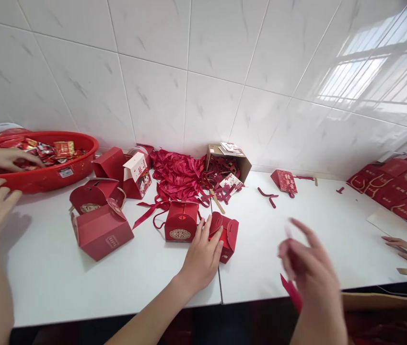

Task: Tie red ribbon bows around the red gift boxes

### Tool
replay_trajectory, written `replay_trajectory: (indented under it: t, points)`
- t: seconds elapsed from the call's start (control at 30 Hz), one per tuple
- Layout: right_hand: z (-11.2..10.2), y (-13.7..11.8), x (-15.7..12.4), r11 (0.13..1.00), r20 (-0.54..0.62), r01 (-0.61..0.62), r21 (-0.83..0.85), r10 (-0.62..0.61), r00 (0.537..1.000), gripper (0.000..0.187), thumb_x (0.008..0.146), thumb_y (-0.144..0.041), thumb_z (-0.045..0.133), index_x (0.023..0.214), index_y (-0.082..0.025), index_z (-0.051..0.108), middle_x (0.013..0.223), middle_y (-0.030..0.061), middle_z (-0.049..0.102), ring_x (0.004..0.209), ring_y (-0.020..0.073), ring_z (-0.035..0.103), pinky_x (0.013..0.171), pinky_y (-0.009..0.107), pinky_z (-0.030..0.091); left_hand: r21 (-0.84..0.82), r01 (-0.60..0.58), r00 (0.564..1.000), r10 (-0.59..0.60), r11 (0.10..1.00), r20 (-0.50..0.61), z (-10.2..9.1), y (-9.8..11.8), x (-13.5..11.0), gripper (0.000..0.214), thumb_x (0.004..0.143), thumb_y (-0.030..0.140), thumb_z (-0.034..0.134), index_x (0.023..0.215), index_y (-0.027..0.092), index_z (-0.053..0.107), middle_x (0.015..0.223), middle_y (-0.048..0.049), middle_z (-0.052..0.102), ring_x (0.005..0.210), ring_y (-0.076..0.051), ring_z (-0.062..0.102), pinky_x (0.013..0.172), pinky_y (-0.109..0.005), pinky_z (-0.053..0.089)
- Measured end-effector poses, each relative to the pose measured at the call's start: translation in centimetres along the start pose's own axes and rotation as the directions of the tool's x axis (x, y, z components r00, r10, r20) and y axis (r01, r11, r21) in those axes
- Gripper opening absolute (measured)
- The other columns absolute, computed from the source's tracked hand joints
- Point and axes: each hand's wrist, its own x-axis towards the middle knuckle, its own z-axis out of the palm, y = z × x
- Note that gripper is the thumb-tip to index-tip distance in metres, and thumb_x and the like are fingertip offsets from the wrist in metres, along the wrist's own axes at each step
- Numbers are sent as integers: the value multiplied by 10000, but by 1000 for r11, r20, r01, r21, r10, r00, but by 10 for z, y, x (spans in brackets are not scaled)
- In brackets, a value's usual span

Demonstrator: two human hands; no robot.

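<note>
White tiled wall (153, 72) is backing the desk (153, 287). Your left hand (203, 251) is touching the small box (230, 235), mid-desk, toward the front edge; fingers are resting on its left side, can't tell if they're gripping. Your right hand (307, 258) is showing blurred near the front edge, right of that box, fingers curling; a ribbon (291, 291) is hanging just below, can't tell if you're pinching it. Emblem box (180, 221) is standing just left of the small box. Ribbon pile (178, 170) and carton (246, 167) are sitting along the back edge. Basin (41, 184) is holding sweets (64, 149) at back left.
</note>
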Motion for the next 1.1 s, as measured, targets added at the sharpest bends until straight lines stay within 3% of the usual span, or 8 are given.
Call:
replay_trajectory:
  t: [0.17,0.33,0.53,0.73,0.87,1.1]
  points:
    - [38,26,1,967,199,-177,-184,212,957,552,854,-371,538,1350,-198,367,524,-45,587,357,80,371,396,205,315,85,42,996,-34,996,-88,10,2,14,358,943,253,383,1185,159,629,1418,-130,484,1245,-297,510,966,-475,496]
    - [42,37,5,955,206,-193,-226,240,949,585,843,-396,561,1358,-194,369,441,-87,508,358,89,376,383,190,324,73,1,991,9,997,-131,9,2,9,309,883,187,453,1111,181,662,1379,-108,533,1153,-277,584,906,-443,533]
    - [40,41,-12,973,226,-201,-117,223,948,563,836,-350,566,1349,-172,415,380,-93,495,328,84,366,376,189,351,-71,-47,992,38,996,-119,-17,-4,-31,345,865,178,494,1188,165,612,1365,-109,544,1201,-236,557,996,-370,488]
    - [45,51,-37,950,396,-307,-64,306,866,516,837,-296,552,1327,-168,456,356,-87,512,292,89,394,389,205,351,-82,48,982,-62,996,-177,-40,-3,-75,444,843,133,545,1279,219,526,1365,-105,517,1222,-234,517,1006,-384,462]
    - [52,55,-43,949,393,-306,-75,310,866,510,825,-263,546,1319,-160,473,369,-82,530,299,99,415,392,212,357,-63,19,970,-33,998,-241,-41,0,-80,421,819,89,557,1217,226,574,1431,-120,407,1271,-279,437,980,-441,459]
    - [57,57,-45,952,355,-304,-19,291,888,477,843,-245,527,1313,-180,476,382,-82,549,310,97,429,400,207,381,-21,-86,979,80,996,-185,-42,5,-66,364,842,76,530,1171,212,605,1438,-119,395,1340,-306,330,1066,-530,354]
